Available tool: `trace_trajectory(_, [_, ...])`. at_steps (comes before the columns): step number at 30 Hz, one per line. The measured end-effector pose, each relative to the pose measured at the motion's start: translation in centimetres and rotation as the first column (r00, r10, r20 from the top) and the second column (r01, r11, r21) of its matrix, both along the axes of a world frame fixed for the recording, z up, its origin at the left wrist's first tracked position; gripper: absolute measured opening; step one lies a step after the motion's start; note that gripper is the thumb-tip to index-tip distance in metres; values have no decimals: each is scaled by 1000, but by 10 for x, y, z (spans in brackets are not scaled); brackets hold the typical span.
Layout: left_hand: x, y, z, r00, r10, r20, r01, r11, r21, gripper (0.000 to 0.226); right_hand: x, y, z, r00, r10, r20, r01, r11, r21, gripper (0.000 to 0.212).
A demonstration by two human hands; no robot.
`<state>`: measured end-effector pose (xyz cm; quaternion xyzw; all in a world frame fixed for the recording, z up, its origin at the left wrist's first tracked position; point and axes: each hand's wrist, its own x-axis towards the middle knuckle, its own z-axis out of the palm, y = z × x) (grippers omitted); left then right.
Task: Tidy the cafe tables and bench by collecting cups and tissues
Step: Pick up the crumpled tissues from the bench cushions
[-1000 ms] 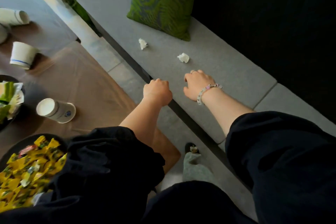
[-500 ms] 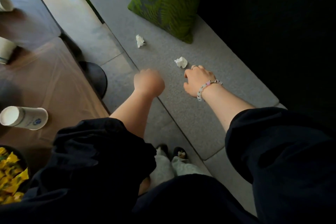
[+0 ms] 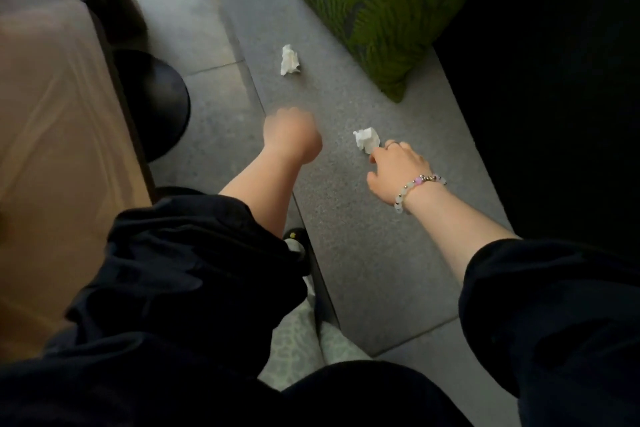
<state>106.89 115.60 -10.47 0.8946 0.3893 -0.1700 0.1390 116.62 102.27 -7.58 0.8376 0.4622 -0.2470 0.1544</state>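
Note:
Two crumpled white tissues lie on the grey bench cushion (image 3: 363, 253). The near tissue (image 3: 365, 139) sits at the fingertips of my right hand (image 3: 398, 166), whose thumb and forefinger close on its near edge while it rests on the cushion. This hand wears a bead bracelet. The far tissue (image 3: 289, 60) lies further up the bench, close to its front edge. My left hand (image 3: 291, 135) hovers as a blurred closed fist above the bench's front edge, left of the near tissue, and shows nothing inside it. No cups are in view.
A green leaf-patterned cushion (image 3: 381, 3) leans at the back of the bench, right of the far tissue. A brown table top (image 3: 52, 114) fills the left, with its round black base (image 3: 156, 104) on the grey floor beside the bench. My shoes show below.
The view has swung right, so the cups and snack plates on the table have left the frame. My right hand has slid forward onto the near tissue. My left fist has stayed closed.

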Motion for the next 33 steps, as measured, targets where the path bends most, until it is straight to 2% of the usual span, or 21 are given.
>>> trace_trajectory(4, [7,24,-22,1000,13,-1,-13,999,-41,29,16,25,-23,1000,3,-5,-3,1000,-3,36])
trace_trajectory(10, [38,70,-56,999,-14,-30,14,1000,-1,26,47,58,-67,999,-41,19,41,999,30,35])
trace_trajectory(14, [66,100,-90,999,-10,-30,11,1000,22,31,65,79,-107,984,-174,48,172,984,47,41])
trace_trajectory(17, [85,117,-123,1000,1,-9,-1,1000,23,37,77,89,-141,975,-214,56,211,976,51,47])
trace_trajectory(24, [118,153,-196,1000,-11,9,10,998,62,45,93,86,-227,934,-355,-40,355,935,4,63])
trace_trajectory(29, [138,173,-228,999,-3,39,-1,994,110,61,92,85,-251,922,-386,-21,386,920,69,54])
trace_trajectory(33, [151,180,-228,1000,-10,29,4,982,187,71,96,86,-253,930,-368,-13,367,925,99,45])
